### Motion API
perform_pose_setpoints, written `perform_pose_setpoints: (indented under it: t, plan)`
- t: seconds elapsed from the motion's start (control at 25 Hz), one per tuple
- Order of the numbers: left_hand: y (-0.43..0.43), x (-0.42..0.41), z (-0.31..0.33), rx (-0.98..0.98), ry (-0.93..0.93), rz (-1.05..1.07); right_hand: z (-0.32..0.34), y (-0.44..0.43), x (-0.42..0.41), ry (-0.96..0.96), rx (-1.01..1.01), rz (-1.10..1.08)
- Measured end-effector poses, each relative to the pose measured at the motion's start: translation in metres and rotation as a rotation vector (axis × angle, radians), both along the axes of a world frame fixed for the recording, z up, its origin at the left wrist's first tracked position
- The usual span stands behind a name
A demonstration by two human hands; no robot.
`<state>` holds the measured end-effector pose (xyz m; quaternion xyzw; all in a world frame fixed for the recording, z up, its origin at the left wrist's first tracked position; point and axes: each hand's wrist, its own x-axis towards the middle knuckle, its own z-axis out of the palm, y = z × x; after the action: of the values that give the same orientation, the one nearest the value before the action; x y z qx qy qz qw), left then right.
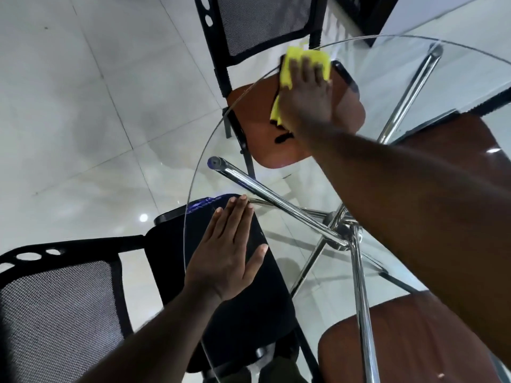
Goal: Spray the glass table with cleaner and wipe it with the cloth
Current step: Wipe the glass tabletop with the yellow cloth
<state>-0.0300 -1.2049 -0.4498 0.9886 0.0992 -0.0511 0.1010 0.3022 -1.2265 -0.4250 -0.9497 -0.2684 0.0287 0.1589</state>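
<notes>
The round glass table [193, 186] fills the right half of the view, its chrome legs [276, 200] showing through the top. A yellow cloth [287, 64] lies flat on the glass near the far rim. My right hand [309, 92] presses on the cloth with straight fingers, the arm stretched across the table. Near the closer left rim, my left hand [229, 250] rests flat on the glass, fingers straight and together. No spray bottle is in view.
A black mesh-backed chair with a brown seat [249, 111] stands at the far rim. A second chair with a black seat [55, 305] sits by my left hand. Another brown seat [387, 341] shows under the glass at the bottom right. White floor tiles lie all around.
</notes>
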Motion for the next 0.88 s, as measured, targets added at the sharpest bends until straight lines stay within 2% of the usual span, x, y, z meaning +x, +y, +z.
perform_pose_setpoints:
  t: [0.12,0.16,0.2,0.24,0.32,0.36,0.4,0.48,0.56,0.6,0.68,0.8,0.88]
  plan:
    - [0.000,-0.001,0.002,0.000,-0.004,-0.020,-0.016,-0.010,-0.050,-0.043,0.015,0.826]
    - [0.000,-0.001,0.002,-0.002,-0.010,-0.021,-0.013,-0.021,-0.047,-0.031,0.005,1.003]
    - [0.000,-0.002,0.002,-0.001,-0.018,-0.028,-0.013,-0.031,-0.040,-0.024,0.011,0.993]
    - [0.000,-0.002,0.001,-0.002,-0.027,-0.033,-0.013,-0.036,-0.037,-0.011,0.022,0.801]
    - [0.001,0.000,0.000,-0.046,-0.048,-0.013,-0.011,-0.038,-0.047,0.013,0.047,0.275]
    - [0.001,0.000,0.002,-0.095,-0.073,0.000,-0.012,-0.036,-0.063,0.005,0.037,0.192]
    - [0.001,-0.004,0.004,-0.169,-0.131,0.013,-0.016,-0.034,-0.084,-0.037,0.031,0.227]
    - [0.002,-0.017,0.011,-0.292,-0.385,0.056,-0.017,-0.038,-0.141,-0.068,0.030,0.441]
    - [0.004,-0.037,0.020,-0.329,-0.615,0.139,-0.021,-0.054,-0.192,-0.044,0.041,0.530]
    - [0.005,-0.050,0.027,-0.325,-0.660,0.157,-0.019,-0.063,-0.219,-0.031,0.041,0.541]
    - [0.004,-0.073,0.043,-0.281,-0.648,0.123,-0.016,-0.081,-0.274,0.016,0.068,0.544]
    - [0.001,-0.089,0.050,-0.247,-0.562,-0.049,-0.020,-0.140,-0.363,-0.014,0.049,0.530]
    - [-0.009,-0.091,0.043,-0.213,-0.433,-0.150,-0.016,-0.206,-0.390,0.013,-0.005,0.660]
